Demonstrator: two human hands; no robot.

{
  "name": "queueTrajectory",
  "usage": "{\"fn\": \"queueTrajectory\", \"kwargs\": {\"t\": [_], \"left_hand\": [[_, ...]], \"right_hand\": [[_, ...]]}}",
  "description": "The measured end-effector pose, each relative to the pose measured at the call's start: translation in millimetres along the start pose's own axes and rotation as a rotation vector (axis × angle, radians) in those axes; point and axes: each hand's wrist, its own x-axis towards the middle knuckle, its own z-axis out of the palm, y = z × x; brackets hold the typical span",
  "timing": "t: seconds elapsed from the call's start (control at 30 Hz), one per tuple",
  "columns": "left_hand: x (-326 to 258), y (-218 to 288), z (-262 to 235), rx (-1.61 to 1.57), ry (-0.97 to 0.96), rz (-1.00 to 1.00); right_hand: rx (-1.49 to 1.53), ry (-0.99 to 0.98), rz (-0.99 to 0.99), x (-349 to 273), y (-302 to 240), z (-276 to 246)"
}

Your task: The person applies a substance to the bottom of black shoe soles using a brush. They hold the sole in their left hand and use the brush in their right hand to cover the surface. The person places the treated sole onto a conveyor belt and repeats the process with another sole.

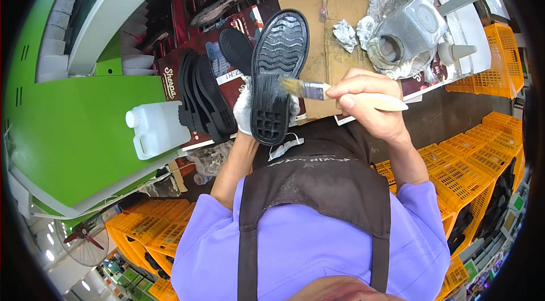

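Observation:
My left hand [244, 109], in a white glove, holds a black shoe sole [278, 71] from behind, tread side facing me, toe pointing away. My right hand [369, 105] grips a flat paintbrush [318, 90] with a pale wooden handle. Its bristles touch the right side of the sole at its waist, where the tread looks wet. A stack of black soles [205, 97] lies on the bench just left of my left hand.
A white plastic jug [156, 129] sits on the green bench [74, 131]. A foil-wrapped metal can [406, 34] and a white squeeze bottle [457, 51] stand on cardboard [335, 28] at the back right. Yellow crates [465, 170] are stacked to the right and lower left.

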Motion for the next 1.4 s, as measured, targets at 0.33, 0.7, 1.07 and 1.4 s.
{"fn": "queueTrajectory", "kwargs": {"t": [0.33,0.7,1.07,1.4], "left_hand": [[6,-10,3,-0.072,0.045,-0.102],[26,-29,39,0.018,0.014,-0.166],[243,61,299,0.154,-0.415,0.254],[232,12,190,0.820,-0.372,0.380]], "right_hand": [[-0.302,-0.073,-0.113,7,15,16],[0.155,0.406,-0.109,-25,-3,-52],[0.467,0.874,-0.203,-90,-36,-90],[0.336,0.816,-0.039,-83,-15,-63]]}}
